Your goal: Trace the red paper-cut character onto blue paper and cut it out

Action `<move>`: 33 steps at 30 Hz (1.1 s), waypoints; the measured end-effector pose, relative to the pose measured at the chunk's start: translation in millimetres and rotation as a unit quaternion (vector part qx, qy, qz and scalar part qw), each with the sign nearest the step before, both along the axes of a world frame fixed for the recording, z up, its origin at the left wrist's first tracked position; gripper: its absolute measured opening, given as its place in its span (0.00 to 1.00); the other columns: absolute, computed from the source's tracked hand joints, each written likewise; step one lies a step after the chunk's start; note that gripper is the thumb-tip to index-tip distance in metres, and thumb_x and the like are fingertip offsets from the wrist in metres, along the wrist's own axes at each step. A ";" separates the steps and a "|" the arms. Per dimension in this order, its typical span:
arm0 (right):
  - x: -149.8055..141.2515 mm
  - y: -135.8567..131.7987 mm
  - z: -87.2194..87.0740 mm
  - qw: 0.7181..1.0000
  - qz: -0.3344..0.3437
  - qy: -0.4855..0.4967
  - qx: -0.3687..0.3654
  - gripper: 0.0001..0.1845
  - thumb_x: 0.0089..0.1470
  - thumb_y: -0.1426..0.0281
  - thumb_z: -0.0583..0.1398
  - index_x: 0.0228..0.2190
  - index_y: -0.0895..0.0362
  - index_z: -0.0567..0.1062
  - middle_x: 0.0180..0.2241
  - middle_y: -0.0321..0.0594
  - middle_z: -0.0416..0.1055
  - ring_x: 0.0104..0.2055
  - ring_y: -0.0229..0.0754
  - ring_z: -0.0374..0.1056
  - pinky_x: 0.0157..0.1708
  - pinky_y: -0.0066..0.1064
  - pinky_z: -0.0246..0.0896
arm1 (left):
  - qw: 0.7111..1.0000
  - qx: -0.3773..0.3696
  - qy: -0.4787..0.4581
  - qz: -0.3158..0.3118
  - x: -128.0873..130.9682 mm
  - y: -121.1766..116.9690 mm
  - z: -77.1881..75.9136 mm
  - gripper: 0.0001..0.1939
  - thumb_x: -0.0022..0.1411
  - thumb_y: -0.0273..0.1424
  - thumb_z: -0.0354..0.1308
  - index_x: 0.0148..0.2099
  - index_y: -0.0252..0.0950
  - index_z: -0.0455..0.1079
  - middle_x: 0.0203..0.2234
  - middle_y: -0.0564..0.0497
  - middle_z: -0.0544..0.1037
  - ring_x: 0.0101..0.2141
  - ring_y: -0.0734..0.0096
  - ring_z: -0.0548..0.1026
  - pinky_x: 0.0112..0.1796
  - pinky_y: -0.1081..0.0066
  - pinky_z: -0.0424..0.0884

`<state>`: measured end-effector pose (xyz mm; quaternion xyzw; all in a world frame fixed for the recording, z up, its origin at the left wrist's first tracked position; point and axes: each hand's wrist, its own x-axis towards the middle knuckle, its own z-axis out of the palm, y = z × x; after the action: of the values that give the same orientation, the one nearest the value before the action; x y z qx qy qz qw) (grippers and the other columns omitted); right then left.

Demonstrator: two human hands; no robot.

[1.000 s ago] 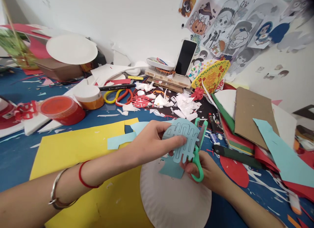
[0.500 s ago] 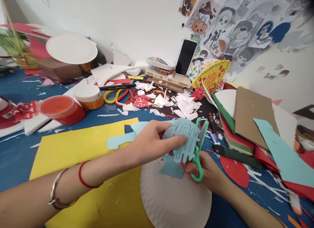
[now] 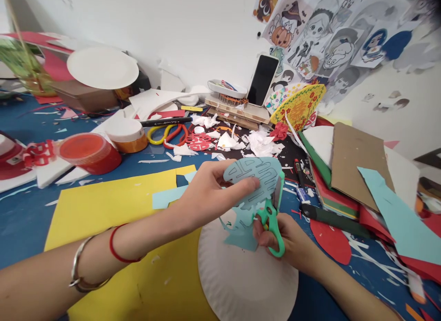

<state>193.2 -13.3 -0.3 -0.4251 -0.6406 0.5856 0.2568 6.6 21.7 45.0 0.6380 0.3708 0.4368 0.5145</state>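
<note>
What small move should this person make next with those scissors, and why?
Probably turn the pale blue paper cutout slightly with the left hand. The green-handled scissors in the right hand sit at its edge, and its curved outline likely needs turning into the blades.

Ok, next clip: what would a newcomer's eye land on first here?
The pale blue paper cutout held up at centre in the left hand, with green scissors in the right hand at its edge. Below them sit a paper plate and yellow paper; high on the right, drawings cover the wall above a propped phone.
</note>
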 end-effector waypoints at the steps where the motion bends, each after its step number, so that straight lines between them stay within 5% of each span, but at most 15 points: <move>1: 0.2 -0.2 -0.1 1.000 0.001 -0.004 -0.001 0.25 0.45 0.50 0.61 0.19 0.57 0.62 0.18 0.30 0.55 0.20 0.31 0.49 0.20 0.26 0.43 | 1.000 -0.001 -0.009 -0.002 0.1 0.1 -0.4 0.11 0.54 0.33 0.57 0.24 0.31 0.66 0.18 0.54 0.67 0.21 0.77 0.66 0.21 0.76 0.63; 8: -1.2 -0.1 0.9 1.000 -0.002 -0.027 -0.014 0.25 0.44 0.49 0.61 0.18 0.57 0.62 0.17 0.29 0.54 0.20 0.31 0.48 0.19 0.26 0.43 | 1.000 -0.005 -0.015 -0.013 -0.6 0.5 1.1 0.12 0.54 0.34 0.58 0.24 0.33 0.64 0.18 0.56 0.64 0.20 0.78 0.64 0.21 0.78 0.63; 14: -0.8 0.4 3.8 1.000 -0.015 -0.021 0.001 0.26 0.44 0.48 0.61 0.17 0.57 0.62 0.15 0.29 0.53 0.19 0.32 0.48 0.19 0.26 0.43 | 0.994 -0.021 0.045 -0.099 1.2 -0.4 3.8 0.03 0.54 0.28 0.56 0.30 0.33 0.69 0.22 0.54 0.71 0.25 0.75 0.68 0.26 0.76 0.66; 21: -0.4 0.4 2.3 0.999 -0.012 -0.029 0.010 0.28 0.42 0.45 0.60 0.18 0.57 0.62 0.16 0.29 0.54 0.20 0.32 0.48 0.19 0.26 0.42 | 0.998 -0.004 0.043 -0.042 0.9 -0.2 5.2 0.07 0.52 0.26 0.56 0.23 0.33 0.65 0.16 0.57 0.67 0.19 0.79 0.66 0.19 0.79 0.62; 33: -0.4 0.7 2.2 0.999 0.003 -0.037 -0.001 0.29 0.42 0.44 0.60 0.18 0.57 0.62 0.16 0.29 0.53 0.20 0.32 0.48 0.20 0.26 0.42 | 0.999 0.030 -0.003 -0.012 -0.3 2.2 2.1 0.05 0.53 0.30 0.58 0.30 0.33 0.69 0.26 0.51 0.75 0.23 0.76 0.69 0.23 0.77 0.65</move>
<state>192.8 -12.6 1.9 -0.4445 -0.6507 0.5707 0.2310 6.2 24.0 47.2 0.6564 0.3480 0.4432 0.5016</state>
